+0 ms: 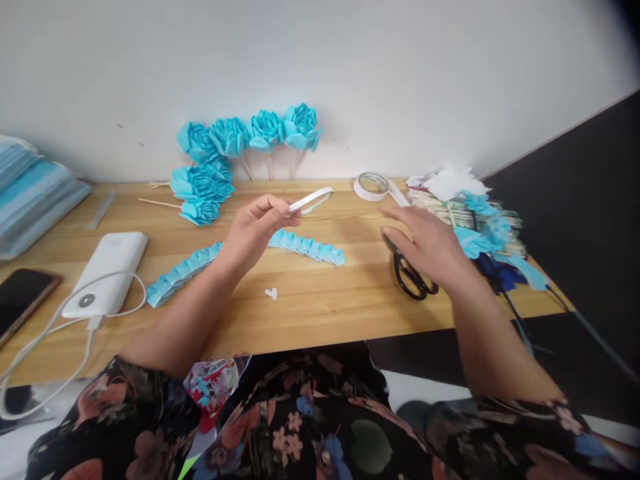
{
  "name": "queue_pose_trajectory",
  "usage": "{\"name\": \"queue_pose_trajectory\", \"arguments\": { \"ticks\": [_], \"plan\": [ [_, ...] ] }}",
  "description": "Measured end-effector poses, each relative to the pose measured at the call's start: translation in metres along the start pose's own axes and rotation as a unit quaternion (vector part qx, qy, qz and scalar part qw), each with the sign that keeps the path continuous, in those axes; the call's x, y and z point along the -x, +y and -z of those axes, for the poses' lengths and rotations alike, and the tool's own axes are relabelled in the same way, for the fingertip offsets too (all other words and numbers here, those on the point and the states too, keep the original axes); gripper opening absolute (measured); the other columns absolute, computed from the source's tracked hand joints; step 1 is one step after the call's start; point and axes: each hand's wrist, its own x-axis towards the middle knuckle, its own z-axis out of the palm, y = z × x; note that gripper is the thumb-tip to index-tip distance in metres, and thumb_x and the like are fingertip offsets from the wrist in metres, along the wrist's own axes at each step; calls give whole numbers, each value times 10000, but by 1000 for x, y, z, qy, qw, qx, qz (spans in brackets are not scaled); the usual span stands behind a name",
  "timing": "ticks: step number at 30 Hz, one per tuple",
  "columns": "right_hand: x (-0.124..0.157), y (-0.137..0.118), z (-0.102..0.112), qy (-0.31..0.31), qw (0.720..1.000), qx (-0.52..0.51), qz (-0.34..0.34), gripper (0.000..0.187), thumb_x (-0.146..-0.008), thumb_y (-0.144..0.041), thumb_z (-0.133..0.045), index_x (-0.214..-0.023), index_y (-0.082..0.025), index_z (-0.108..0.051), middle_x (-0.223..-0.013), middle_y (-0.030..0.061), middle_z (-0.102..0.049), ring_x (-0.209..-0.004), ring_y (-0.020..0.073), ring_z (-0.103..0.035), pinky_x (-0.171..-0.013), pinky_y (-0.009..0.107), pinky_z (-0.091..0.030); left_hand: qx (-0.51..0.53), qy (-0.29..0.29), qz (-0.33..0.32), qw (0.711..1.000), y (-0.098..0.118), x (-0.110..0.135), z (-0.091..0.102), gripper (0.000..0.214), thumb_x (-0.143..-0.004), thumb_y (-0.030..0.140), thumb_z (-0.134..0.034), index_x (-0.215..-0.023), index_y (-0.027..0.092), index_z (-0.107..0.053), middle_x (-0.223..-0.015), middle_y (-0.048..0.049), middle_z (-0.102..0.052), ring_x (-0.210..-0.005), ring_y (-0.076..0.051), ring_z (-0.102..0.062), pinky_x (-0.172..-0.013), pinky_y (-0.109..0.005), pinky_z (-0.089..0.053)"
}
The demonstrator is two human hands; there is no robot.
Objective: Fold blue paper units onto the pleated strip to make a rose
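Note:
My left hand (253, 230) is raised over the wooden table (310, 300) and pinches a thin white tape ring (313, 199) between thumb and fingers. Below it lies a long folded strip of light blue paper (200, 263). My right hand (425, 243) hovers with fingers stretched out over black scissors (410, 273), which lie flat on the table; it holds nothing. A small white scrap (271, 293) sits near the table's front.
Blue paper roses on sticks (250, 137) lean on the wall. A second tape roll (373, 185) lies behind the scissors. Sticks and blue paper pieces (475, 220) pile at the right. A white power bank (107, 270) with cable and a phone (23, 293) lie left.

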Motion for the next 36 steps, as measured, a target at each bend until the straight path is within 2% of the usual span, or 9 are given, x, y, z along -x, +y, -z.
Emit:
{"name": "queue_pose_trajectory", "arguments": {
  "ticks": [5,12,15,18,20,23,25,31,36],
  "plan": [
    [66,23,9,-188,949,226,-117,303,-948,-359,-538,-1156,-186,-676,-985,149,-731,-816,316,-673,-618,368,-427,44,19,9,999,2,-4,-1,286,-823,418,-727,-761,163,-612,-840,-37,-688,-914,-180,-690,-869,-336,-562],
    [85,18,-8,-132,956,245,-88,297,-952,-280,-499,-1175,-137,-635,-1002,166,-705,-901,297,-647,-741,363,-441,115,33,58,991,-4,-7,3,302,-859,435,-694,-794,155,-601,-870,-53,-694,-918,-185,-705,-851,-316,-560],
    [82,25,-10,-145,955,226,-124,336,-931,-270,-506,-1215,-138,-628,-985,161,-707,-815,280,-656,-674,350,-435,150,27,75,985,-2,-7,3,299,-879,430,-673,-796,148,-615,-870,-64,-709,-913,-196,-714,-825,-311,-560],
    [75,34,-8,-157,958,110,-213,396,-843,-296,-597,-1213,-156,-615,-879,99,-708,-755,256,-668,-620,326,-439,166,34,96,981,-1,-7,2,308,-904,430,-645,-787,148,-614,-872,-69,-718,-921,-206,-719,-839,-322,-557],
    [69,33,-3,-132,953,-62,-267,462,-784,-313,-645,-1220,-172,-589,-795,44,-683,-727,229,-672,-614,317,-474,177,32,106,978,-2,-7,2,308,-915,426,-635,-784,149,-617,-867,-65,-720,-919,-205,-719,-839,-322,-557],
    [59,15,4,-68,884,-362,-289,602,-755,-369,-703,-1307,-219,-514,-786,-3,-642,-715,198,-673,-631,328,-536,193,15,103,976,-4,-7,3,299,-929,407,-623,-785,145,-627,-862,-68,-720,-894,-194,-715,-821,-313,-560],
    [54,-4,6,-38,839,-462,-285,633,-741,-399,-747,-1308,-248,-510,-791,-24,-621,-676,170,-639,-631,331,-542,197,12,103,975,-5,-7,3,301,-935,407,-618,-786,146,-629,-867,-68,-716,-892,-190,-711,-819,-312,-560],
    [48,-52,-3,-95,824,-510,-228,563,-748,-442,-781,-1222,-254,-542,-795,-9,-635,-650,136,-578,-598,270,-495,178,22,135,975,-3,-6,-2,336,-939,448,-606,-776,155,-629,-874,-67,-710,-905,-192,-699,-835,-321,-553],
    [50,-69,-9,-185,765,-600,-143,685,-833,-668,-650,-1344,-265,-436,-983,81,-682,-909,208,-681,-841,357,-548,193,-8,121,974,-7,-1,-6,267,-825,385,-762,-797,143,-652,-896,-68,-722,-919,-199,-699,-837,-326,-555]
  ]
}}
